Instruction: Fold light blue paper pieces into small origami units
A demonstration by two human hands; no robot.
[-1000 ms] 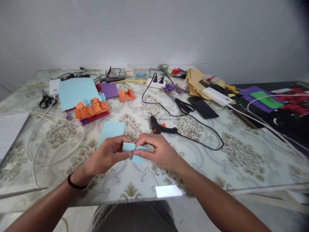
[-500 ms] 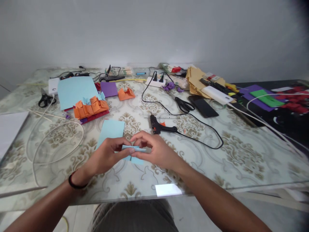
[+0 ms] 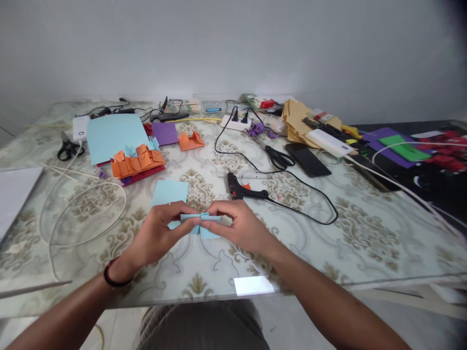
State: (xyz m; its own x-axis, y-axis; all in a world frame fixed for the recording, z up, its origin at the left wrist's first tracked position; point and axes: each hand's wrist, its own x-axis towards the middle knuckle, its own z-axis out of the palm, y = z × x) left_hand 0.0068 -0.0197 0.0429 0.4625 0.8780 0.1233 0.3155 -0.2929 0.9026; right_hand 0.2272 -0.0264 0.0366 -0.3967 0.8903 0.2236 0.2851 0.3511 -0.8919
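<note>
A folded light blue paper is held up just above the table, near its front edge. My left hand pinches its left part between thumb and fingers. From the other side, my right hand pinches it near the middle, the two thumbs almost touching. The fingertips behind the paper are partly hidden. Behind my left hand a flat light blue sheet lies on the table. A black glue gun rests beyond my right hand.
Folded orange pieces and a large blue sheet lie at the back left. Scissors, a phone and a white power bank are at the right. A white cable loops at the left.
The folded blue paper has been raised slightly and turned flatter towards me. My fingers have closed nearer together along its upper edge.
</note>
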